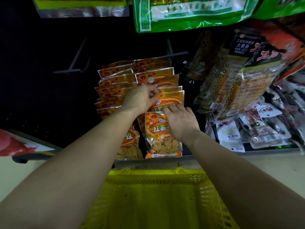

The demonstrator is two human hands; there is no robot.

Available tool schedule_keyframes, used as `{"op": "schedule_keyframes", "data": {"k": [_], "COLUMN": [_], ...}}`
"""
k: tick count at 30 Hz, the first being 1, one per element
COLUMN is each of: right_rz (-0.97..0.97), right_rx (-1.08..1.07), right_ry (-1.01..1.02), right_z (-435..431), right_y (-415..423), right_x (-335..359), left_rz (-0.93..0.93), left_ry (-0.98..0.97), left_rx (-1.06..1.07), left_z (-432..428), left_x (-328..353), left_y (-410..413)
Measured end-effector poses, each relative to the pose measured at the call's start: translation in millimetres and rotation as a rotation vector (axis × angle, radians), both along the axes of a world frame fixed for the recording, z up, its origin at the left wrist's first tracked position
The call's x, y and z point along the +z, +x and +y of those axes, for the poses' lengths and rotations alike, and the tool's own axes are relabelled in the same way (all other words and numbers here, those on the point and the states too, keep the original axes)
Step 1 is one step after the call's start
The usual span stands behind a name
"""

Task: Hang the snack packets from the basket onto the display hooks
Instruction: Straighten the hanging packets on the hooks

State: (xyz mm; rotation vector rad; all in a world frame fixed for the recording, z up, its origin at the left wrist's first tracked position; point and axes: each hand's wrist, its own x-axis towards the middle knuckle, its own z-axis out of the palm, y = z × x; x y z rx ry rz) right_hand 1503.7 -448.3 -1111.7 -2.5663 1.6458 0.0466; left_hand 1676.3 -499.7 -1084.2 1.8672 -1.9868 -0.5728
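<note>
Orange snack packets hang in two rows on display hooks at the centre. My left hand (140, 98) pinches the top left corner of an orange snack packet (171, 100) at the front of the right row. My right hand (180, 121) rests its fingers on that packet's lower part and covers the top of the front orange packet (160, 139) hanging below it. The left row of orange packets (113, 86) hangs beside my left hand. A yellow plastic basket (158, 179) sits below my arms; no packets show inside it.
A bare black hook (77, 63) sticks out at the left, and another black hook (171, 52) shows above the orange rows. Green packets (186, 14) hang overhead. Dark and brown snack packets (231, 76) and white packets (257, 128) crowd the right side.
</note>
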Motion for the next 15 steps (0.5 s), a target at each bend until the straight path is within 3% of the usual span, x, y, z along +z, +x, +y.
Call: {"op": "schedule_keyframes", "data": {"k": [3,10,15], "right_rz": [0.038,0.056,0.071], "right_rx": [-0.007,-0.036,-0.012], "right_ry": [-0.014,-0.046,-0.112], "right_z": [1,5,7], "right_y": [2,-7,-9], "right_x": [-2,-11,-9], "left_rz": [0.021,-0.150,0.024], "left_ry": [0.066,0.178,0.129], "left_rx": [-0.050,-0.087,-0.008], "left_z": [-7,-8,-8], "left_x": [-1,-14,-8], "left_y": [-10,-18,-16]}}
